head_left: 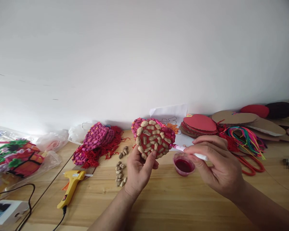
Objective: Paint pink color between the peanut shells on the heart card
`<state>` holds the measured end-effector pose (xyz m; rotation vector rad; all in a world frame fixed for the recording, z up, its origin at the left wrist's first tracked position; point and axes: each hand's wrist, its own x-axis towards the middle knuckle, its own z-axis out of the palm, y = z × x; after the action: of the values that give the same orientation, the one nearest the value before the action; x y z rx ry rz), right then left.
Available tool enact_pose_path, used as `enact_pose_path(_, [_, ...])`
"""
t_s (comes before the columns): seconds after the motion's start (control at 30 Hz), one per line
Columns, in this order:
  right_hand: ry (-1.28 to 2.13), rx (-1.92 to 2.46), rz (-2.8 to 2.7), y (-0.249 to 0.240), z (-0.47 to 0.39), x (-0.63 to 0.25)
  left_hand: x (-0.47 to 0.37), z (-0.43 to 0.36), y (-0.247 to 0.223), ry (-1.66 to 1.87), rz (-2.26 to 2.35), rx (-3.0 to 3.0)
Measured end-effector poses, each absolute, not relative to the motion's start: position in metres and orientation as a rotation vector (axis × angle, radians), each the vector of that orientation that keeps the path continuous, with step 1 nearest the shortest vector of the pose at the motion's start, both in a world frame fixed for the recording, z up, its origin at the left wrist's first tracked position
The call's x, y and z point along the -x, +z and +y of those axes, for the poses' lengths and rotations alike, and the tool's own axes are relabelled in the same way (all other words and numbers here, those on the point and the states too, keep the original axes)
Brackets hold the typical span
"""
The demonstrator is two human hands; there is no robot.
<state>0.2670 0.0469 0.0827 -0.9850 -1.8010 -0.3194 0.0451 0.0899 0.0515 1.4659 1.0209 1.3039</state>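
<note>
My left hand grips the lower edge of a red disc covered with peanuts, thumb on its front. The disc is held up above the table, most of its peanuts tan. My right hand pinches a white-handled paintbrush; its magenta-stained tip is at the disc's right edge, where it looks magenta. Just below the brush stands a small clear cup of dark magenta paint. Loose peanuts lie on the table to the left of my left hand.
A yellow glue gun lies at the left, near a white power strip. Behind it are magenta peanut discs with red yarn. Red and brown cardboard discs and coloured cords lie at the right. A drawing on paper leans against the wall.
</note>
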Motion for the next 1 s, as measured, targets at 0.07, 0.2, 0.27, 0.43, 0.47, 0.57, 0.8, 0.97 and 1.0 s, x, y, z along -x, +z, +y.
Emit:
enact_pose_path(0.07, [-0.343, 0.99, -1.79, 0.0828, 0.0474, -0.2673, -0.0452, 0.0896, 0.0516, 1.302, 1.025, -1.467])
enact_pose_path(0.2, [-0.299, 0.977, -1.849, 0.0823, 0.0485, -0.2678, -0.0456, 0.0892, 0.0524, 1.296, 1.03, -1.452])
enact_pose_path(0.27, [-0.304, 0.982, -1.836, 0.0822, 0.0486, -0.268, -0.0458, 0.0896, 0.0528, 1.294, 1.023, -1.425])
enact_pose_path(0.43, [-0.305, 0.956, -1.885, 0.0832, 0.0455, -0.2667, -0.0459, 0.0922, 0.0542, 1.257, 0.995, -1.336])
enact_pose_path(0.47, [-0.295, 0.947, -1.898, 0.0835, 0.0445, -0.2662, -0.046, 0.0927, 0.0546, 1.253, 0.993, -1.325])
enact_pose_path(0.57, [-0.281, 0.924, -1.902, 0.0842, 0.0421, -0.2658, -0.0464, 0.094, 0.0561, 1.257, 0.999, -1.305])
enact_pose_path(0.8, [-0.285, 0.919, -1.919, 0.0822, 0.0433, -0.2654, -0.046, 0.0967, 0.0553, 1.24, 1.001, -1.252])
enact_pose_path(0.97, [-0.285, 0.927, -1.921, 0.0823, 0.0432, -0.2647, -0.0457, 0.0983, 0.0534, 1.243, 0.987, -1.233])
enact_pose_path(1.0, [-0.294, 0.935, -1.916, 0.083, 0.043, -0.2651, -0.0456, 0.0985, 0.0533, 1.243, 0.988, -1.23])
